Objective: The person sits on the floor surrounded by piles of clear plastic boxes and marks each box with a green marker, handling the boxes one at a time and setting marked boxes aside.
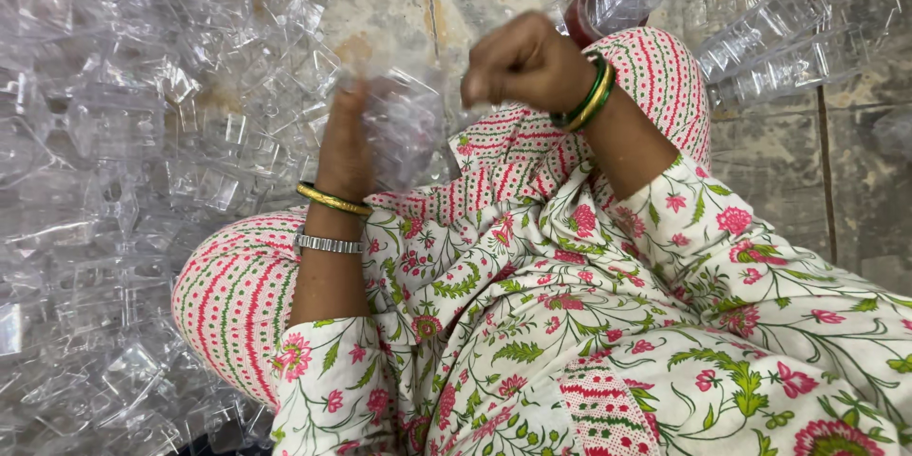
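- Clear plastic trays (142,133) lie heaped all along your left side and across the top of the view — thin, glossy, moulded pieces with square pockets, tumbled over one another so that single outlines are hard to tell.
- More of them sit in nested stacks (788,38) at the upper right, just beyond your raised knee (665,76).
- Between the heaps shows a worn, stained stone floor (399,9) with a dark joint running through it.
- Your left hand (347,142) is up with fingers closed against a clear plastic piece (404,123) — blurred, crinkly, see-through — held above your lap, between your two hands.
- Your right hand (522,62) is curled into a loose fist just beside that piece; whether it pinches an edge of it I cannot tell.
- Green and gold bangles (589,95) ring your right wrist; a gold bangle (332,198) and a silver band (328,244) ring the left.
- Your floral sleeves and striped trousers fill the lower view, soft cotton against all that hard plastic.
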### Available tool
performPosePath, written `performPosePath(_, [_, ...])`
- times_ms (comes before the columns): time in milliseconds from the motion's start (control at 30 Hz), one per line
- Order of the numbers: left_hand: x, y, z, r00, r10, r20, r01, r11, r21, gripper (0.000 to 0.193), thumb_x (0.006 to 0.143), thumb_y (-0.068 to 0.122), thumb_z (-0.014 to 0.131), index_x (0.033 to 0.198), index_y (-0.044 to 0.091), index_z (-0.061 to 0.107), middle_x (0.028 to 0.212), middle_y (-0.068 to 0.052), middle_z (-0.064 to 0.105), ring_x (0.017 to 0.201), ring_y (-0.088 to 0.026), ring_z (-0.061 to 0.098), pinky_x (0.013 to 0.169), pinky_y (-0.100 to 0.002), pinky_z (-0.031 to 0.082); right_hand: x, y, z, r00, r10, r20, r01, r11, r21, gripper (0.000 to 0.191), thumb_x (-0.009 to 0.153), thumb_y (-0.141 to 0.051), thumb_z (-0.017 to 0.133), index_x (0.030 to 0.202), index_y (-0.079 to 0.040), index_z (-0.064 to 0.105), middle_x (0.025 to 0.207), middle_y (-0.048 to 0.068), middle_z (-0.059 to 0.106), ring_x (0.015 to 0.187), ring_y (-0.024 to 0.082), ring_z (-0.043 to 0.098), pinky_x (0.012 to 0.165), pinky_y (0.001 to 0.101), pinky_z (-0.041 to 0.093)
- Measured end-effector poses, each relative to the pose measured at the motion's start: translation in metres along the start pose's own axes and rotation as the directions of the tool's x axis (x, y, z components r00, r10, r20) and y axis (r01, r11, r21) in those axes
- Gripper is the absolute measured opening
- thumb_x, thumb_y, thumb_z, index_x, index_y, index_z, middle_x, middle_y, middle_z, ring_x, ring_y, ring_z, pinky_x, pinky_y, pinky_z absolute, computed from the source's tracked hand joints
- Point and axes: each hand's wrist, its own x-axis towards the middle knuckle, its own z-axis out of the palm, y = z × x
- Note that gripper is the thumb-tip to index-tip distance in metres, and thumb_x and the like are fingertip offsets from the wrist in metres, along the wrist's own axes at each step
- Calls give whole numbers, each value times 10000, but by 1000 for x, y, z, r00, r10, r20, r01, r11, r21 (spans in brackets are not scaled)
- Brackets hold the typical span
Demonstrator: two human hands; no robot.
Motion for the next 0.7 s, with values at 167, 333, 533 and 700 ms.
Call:
performPosePath(167, [8, 1, -3, 997, 70, -43, -73, 995, -66, 727, 932, 666, 536, 1264, 26, 633, 1179, -74, 654, 1040, -145, 626, 922, -324, 528, 2, -6, -2, 968, 140, -207, -167, 979, -120, 350, 1060, -338, 682, 894, -39, 756, 768, 54, 701, 613, 62, 608, 538, 234, 460])
performPosePath(333, [6, 0, -3, 993, 87, 83, -98, 985, 145, 652, 973, 627, 547, 1096, 7, 706, 997, -21, 645, 921, -122, 556, 851, -291, 475, 3, -11, -4, 905, 168, -391, -274, 934, -231, 395, 1099, -369, 611, 979, -30, 775, 778, 30, 674, 665, 45, 603, 580, 210, 453])
performPosePath(533, [6, -3, -6, 975, 90, 205, -148, 947, 286, 577, 967, 579, 550, 1069, 33, 705, 991, 62, 633, 951, -52, 520, 920, -227, 420, 7, 1, 3, 964, 47, -262, -124, 950, -285, 315, 1117, -290, 676, 1042, 2, 768, 895, 42, 694, 760, 81, 647, 683, 245, 522])
performPosePath(700, [9, -6, -6, 974, 33, 222, -95, 957, 273, 543, 1012, 536, 614, 956, -3, 642, 903, 31, 522, 868, -89, 430, 784, -269, 392, 6, 4, -4, 979, -4, -206, -96, 875, -474, 249, 1082, -243, 729, 1016, -9, 782, 837, 62, 692, 758, 109, 651, 670, 273, 509])
